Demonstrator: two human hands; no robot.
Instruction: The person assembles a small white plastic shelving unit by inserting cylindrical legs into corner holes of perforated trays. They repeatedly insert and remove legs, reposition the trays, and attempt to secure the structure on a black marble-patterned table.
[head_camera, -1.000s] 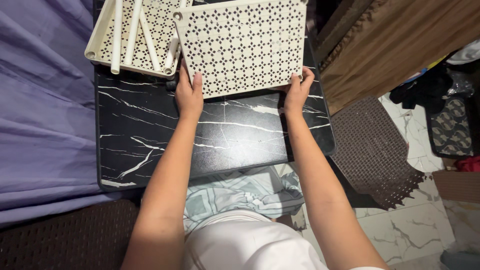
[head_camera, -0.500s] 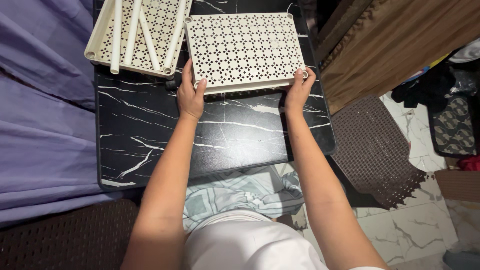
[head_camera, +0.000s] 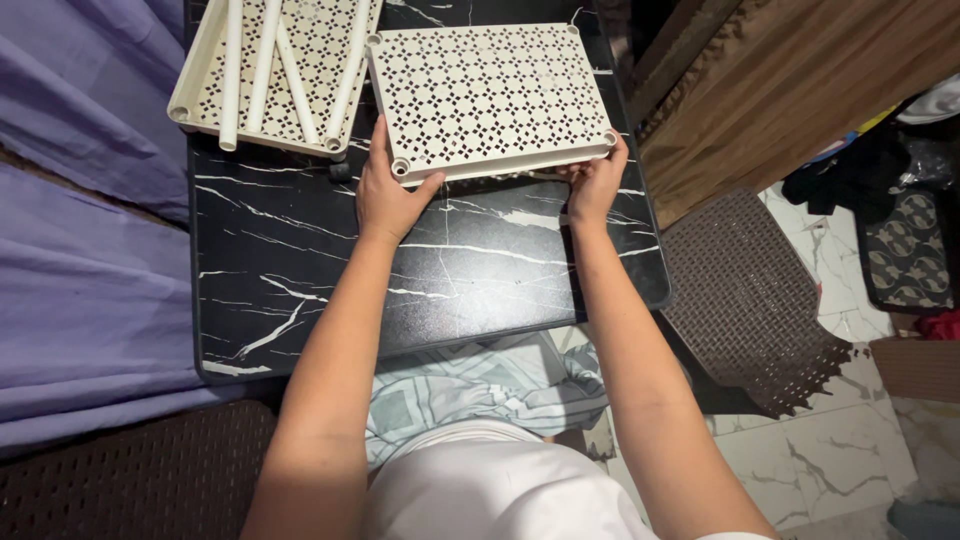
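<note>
**Shelf panel held at both near corners over the table**

Grip: left hand (head_camera: 385, 195) clasps the near-left corner of the cream perforated panel (head_camera: 490, 95), thumb out along the front edge by the corner socket. Right hand (head_camera: 595, 180) closes on the near-right corner, fingers curled under the rim. Both hands are shut on the one panel. Whether its far edge rests on the table (head_camera: 300, 260) I cannot tell; the near edge looks slightly raised.

Position: the panel sits at the far right of the black marble-pattern table, its left edge just beside a second panel (head_camera: 300, 40) that carries four loose cream tubes (head_camera: 265, 65).

Risks, as I judge them:
- The tubes lie loose on the second panel. A knock from the held panel's left edge could set them rolling off onto the purple cloth (head_camera: 80, 250).
- The held panel's right corner is near the table's right edge. A shift that way could leave it overhanging and let it tip toward the brown mat (head_camera: 745, 290).
- The grip is on two near corners only, so the far side could sag or swing.
- The thin perforated plastic may flex if twisted.

Packages, labels, signs: none readable. Dark clothing and bags are heaped at far right, with a red item at the right edge; no details can be made out.
</note>
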